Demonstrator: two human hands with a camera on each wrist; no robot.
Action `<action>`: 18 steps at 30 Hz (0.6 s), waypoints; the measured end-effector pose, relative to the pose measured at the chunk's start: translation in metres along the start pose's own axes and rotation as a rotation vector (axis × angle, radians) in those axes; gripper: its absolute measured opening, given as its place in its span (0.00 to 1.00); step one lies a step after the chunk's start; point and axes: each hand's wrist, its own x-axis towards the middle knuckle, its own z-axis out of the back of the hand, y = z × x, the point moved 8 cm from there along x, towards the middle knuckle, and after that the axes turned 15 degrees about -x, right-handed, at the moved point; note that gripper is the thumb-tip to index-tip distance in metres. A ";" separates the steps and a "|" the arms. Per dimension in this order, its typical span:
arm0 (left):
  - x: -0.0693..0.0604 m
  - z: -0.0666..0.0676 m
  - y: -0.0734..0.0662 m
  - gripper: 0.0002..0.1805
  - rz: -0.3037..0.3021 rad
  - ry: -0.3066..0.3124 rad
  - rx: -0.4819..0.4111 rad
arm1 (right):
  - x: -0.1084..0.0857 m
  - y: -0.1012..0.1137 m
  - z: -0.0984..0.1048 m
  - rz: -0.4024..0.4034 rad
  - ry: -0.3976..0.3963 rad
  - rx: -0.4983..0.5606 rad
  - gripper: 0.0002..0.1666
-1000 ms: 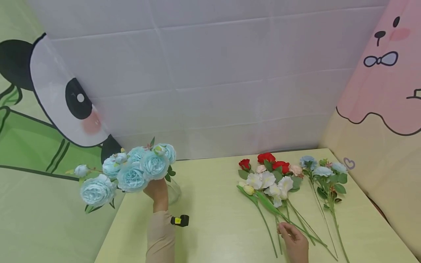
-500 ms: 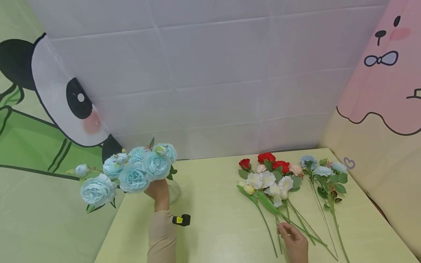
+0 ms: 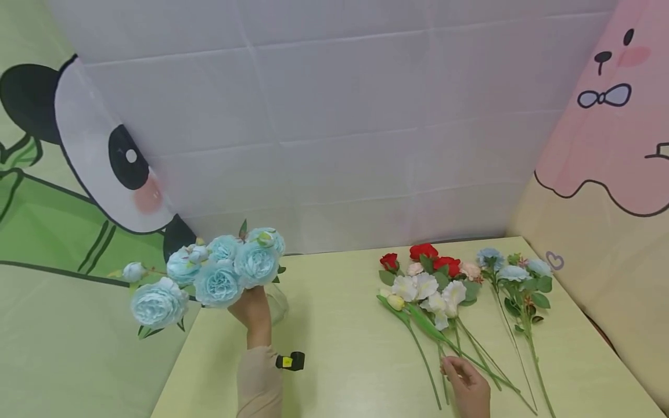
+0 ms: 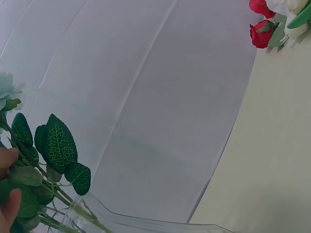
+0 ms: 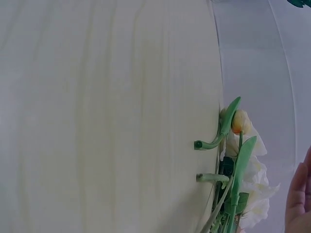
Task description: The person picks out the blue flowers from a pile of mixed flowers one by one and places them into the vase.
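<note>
Several light blue flowers [image 3: 216, 283] on leafy stems [image 4: 60, 194] are gripped by my left hand [image 3: 254, 313], whose fingers [image 4: 7, 158] touch the stems at the left edge of the left wrist view. The lower stems reach into the mouth of a clear glass vase [image 3: 278, 303], partly hidden behind the hand. My right hand [image 3: 470, 388] lies low over the table beside thin green stems, fingers loosely bent, with nothing visibly held. Near it lie white flowers [image 3: 453, 293], a yellow tulip [image 3: 395, 302] and red flowers [image 3: 423, 251].
Blue flowers [image 3: 514, 271] with long stems lie at the right of the pale yellow table [image 3: 350, 325]. A white cloth backdrop [image 3: 340, 145] stands behind the table, with printed cloths at both sides.
My left hand and the blue blooms have shifted slightly to the right. The right hand and the flowers lying on the table look nearly unmoved.
</note>
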 end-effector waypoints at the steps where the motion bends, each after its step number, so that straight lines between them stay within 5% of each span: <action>1: -0.003 0.000 -0.005 0.07 -0.065 0.013 0.223 | -0.001 0.001 0.001 -0.010 -0.002 0.003 0.12; 2: -0.007 0.000 -0.009 0.05 -0.116 0.022 0.375 | -0.002 0.006 0.002 -0.016 -0.002 0.003 0.12; 3: -0.011 0.001 -0.011 0.06 -0.136 0.032 0.404 | -0.004 0.012 0.004 -0.023 0.001 0.005 0.13; 4: -0.015 0.000 -0.016 0.06 -0.203 0.037 0.597 | -0.007 0.016 0.005 -0.042 0.007 0.005 0.13; 6: -0.026 0.000 -0.024 0.05 -0.305 0.034 0.838 | -0.009 0.021 0.007 -0.063 0.022 0.010 0.14; 7: -0.032 0.001 -0.027 0.05 -0.327 0.036 0.881 | -0.010 0.022 0.007 -0.074 0.029 0.014 0.14; 13: -0.065 0.024 -0.029 0.07 -0.276 0.054 0.752 | -0.013 0.022 0.005 -0.096 0.044 0.043 0.13; 18: -0.085 0.046 -0.025 0.07 -0.243 0.039 0.780 | -0.012 0.020 0.003 -0.087 0.047 0.061 0.13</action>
